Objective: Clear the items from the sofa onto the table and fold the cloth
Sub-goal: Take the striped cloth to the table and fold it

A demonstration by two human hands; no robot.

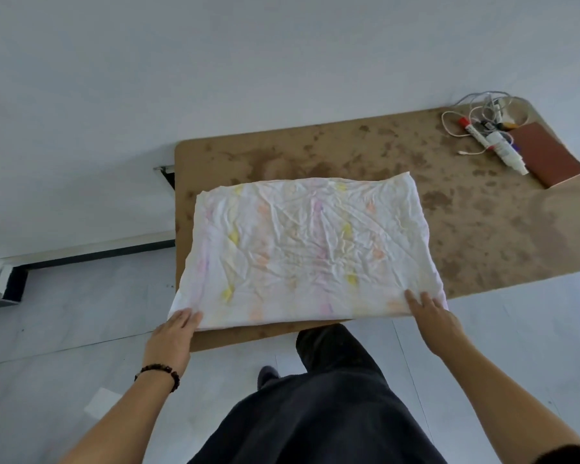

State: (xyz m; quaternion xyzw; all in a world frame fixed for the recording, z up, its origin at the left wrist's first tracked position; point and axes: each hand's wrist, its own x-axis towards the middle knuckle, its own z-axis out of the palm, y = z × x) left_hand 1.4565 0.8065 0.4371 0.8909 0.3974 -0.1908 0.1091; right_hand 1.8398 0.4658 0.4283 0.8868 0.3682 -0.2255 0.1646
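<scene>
1. You have one cloth on the one brown table — white, creased, with faint pink, yellow and orange marks. It lies flat as a rectangle, with its near edge along the table's near edge
2. At the far right corner lie one brown book, one white tube, one red-capped marker and one tangled white cable; the other pens are too small to count
3. Your two hands reach forward — left hand on the cloth's near left corner, right hand on its near right corner, fingers straight and flat, released
4. One dark bead bracelet circles your left wrist
</scene>
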